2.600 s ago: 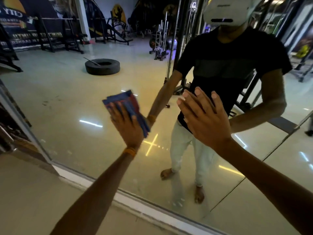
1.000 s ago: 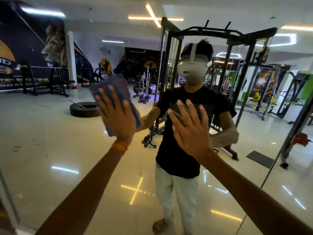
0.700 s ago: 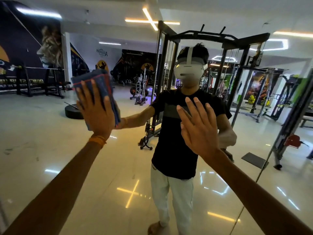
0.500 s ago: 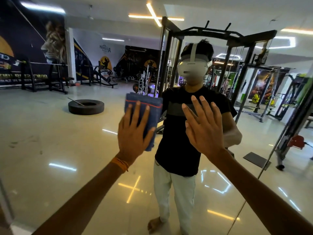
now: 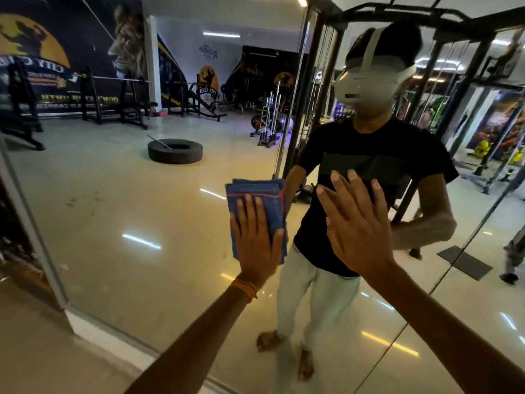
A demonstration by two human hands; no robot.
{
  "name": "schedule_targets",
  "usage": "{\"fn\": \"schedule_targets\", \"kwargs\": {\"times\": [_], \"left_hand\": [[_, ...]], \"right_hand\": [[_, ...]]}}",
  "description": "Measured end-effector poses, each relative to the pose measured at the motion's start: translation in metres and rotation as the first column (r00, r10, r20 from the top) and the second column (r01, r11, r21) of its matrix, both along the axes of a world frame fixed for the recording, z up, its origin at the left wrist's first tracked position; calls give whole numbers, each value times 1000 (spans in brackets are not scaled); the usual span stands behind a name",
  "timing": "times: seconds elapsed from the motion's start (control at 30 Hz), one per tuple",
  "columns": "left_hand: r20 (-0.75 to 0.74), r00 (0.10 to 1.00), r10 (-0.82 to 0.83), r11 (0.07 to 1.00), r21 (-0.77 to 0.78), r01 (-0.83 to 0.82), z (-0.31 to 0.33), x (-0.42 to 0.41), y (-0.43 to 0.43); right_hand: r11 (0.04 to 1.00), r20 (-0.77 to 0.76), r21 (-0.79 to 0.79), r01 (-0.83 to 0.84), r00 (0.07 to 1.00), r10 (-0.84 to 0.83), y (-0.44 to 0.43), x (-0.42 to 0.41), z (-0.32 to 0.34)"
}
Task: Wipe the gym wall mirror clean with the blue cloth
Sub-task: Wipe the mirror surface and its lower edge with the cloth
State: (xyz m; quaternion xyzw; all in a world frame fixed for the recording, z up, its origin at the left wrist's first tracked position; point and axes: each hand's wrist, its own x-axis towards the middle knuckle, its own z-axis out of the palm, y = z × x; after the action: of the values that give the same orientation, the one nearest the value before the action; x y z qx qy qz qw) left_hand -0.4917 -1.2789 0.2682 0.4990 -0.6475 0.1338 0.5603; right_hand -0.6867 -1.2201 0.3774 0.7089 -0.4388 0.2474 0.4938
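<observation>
The wall mirror (image 5: pixel 119 211) fills almost the whole view and reflects the gym and my own figure. A folded blue cloth (image 5: pixel 257 194) with a red stitched edge lies flat against the glass near the middle. My left hand (image 5: pixel 255 237) presses it there with straight, spread fingers, an orange band on the wrist. My right hand (image 5: pixel 355 223) lies flat on the glass just to the right, fingers straight, holding nothing.
The mirror's pale frame (image 5: pixel 93 325) runs along the bottom left, with the floor below it. A seam between mirror panels (image 5: pixel 480 228) slants down at the right. A tyre, racks and a cable machine show only as reflections.
My left hand swept the cloth from high on the left to the middle and then lower on the glass. The view tilted down. My right hand stayed flat on the mirror.
</observation>
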Motion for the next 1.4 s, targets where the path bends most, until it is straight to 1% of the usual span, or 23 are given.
{"fn": "schedule_targets", "kwargs": {"times": [0.07, 0.17, 0.2, 0.27, 0.3, 0.33, 0.4, 0.43, 0.47, 0.5, 0.57, 0.67, 0.73, 0.77, 0.8, 0.87, 0.93, 1.0, 1.1, 1.17, 1.23, 1.3, 1.4], "left_hand": [[-96, 995, 13, 1000, -2, -13, -7, 23, -18], [-273, 953, 132, 991, 18, -133, -2, 78, -46], [-342, 929, 141, 990, 19, -143, 1, 82, -48], [-470, 876, 111, 993, 26, -111, 0, 52, -36], [-463, 882, 85, 996, 35, -78, -9, 24, -24], [-408, 911, 52, 998, 47, -36, -23, -8, -6], [-206, 979, -5, 998, 59, 18, -59, -68, 29], [-130, 991, -26, 997, 70, 35, -76, -84, 40], [-98, 994, -40, 996, 75, 47, -88, -88, 42], [-107, 993, -39, 996, 71, 46, -95, -79, 35], [-212, 976, 51, 998, 53, -40, -104, -41, 9], [-475, 864, 167, 986, 83, -144, -105, 22, -26], [-569, 804, 171, 985, 111, -131, -105, 17, -25], [-582, 802, 135, 990, 110, -87, -108, -1, -16], [-564, 822, 81, 994, 107, -25, -116, -27, -1], [-437, 899, -21, 987, 133, 88, -143, -82, 35], [-359, 932, -40, 980, 168, 107, -173, -112, 58], [-435, 900, 25, 985, 166, 53, -193, -93, 41], [-602, 779, 177, 981, 167, -94, -210, -15, -7], [-614, 764, 196, 977, 190, -98, -216, 24, -24], [-618, 769, 165, 980, 190, -58, -217, 20, -20], [-566, 821, 68, 985, 168, 34, -219, -23, 4], [-382, 921, -72, 980, 144, 137, -222, -82, 43]], "right_hand": [[1000, -29, -5, 3, 1000, -3, 5, -17, -9], [1000, -36, 22, 12, 999, -12, 18, -44, -24], [999, -46, 24, 22, 999, -21, 22, -50, -29], [999, -60, 33, 15, 998, -13, 24, -55, -42], [1000, -56, 29, 5, 998, -4, 23, -55, -47], [1000, -42, 21, 0, 999, 1, 21, -53, -50], [1000, 9, 1, -6, 1000, 6, 17, -47, -56], [1000, 31, -8, -10, 999, 10, 15, -44, -58], [1000, 42, -15, -14, 999, 14, 14, -41, -62], [1000, 46, -18, -19, 999, 20, 14, -40, -67], [999, 59, -13, -31, 998, 31, 16, -39, -83], [999, 43, 15, -30, 999, 29, 20, -41, -111], [1000, 9, 15, -19, 1000, 19, 20, -44, -120], [1000, 7, -1, -18, 1000, 18, 19, -44, -122], [1000, 10, -17, -17, 1000, 17, 18, -43, -123], [1000, 22, -21, -17, 1000, 17, 17, -39, -127], [1000, 11, 4, -29, 1000, 29, 18, -39, -135], [999, -27, 15, -33, 999, 33, 21, -42, -151], [999, -37, 18, -49, 998, 49, 25, -51, -172], [999, -12, 17, -42, 999, 42, 26, -49, -180], [998, 14, 28, -50, 999, 50, 24, -42, -187], [997, 12, 40, -60, 998, 59, 20, -31, -194], [1000, 48, 15, -26, 999, 25, 15, -16, -202]]}}
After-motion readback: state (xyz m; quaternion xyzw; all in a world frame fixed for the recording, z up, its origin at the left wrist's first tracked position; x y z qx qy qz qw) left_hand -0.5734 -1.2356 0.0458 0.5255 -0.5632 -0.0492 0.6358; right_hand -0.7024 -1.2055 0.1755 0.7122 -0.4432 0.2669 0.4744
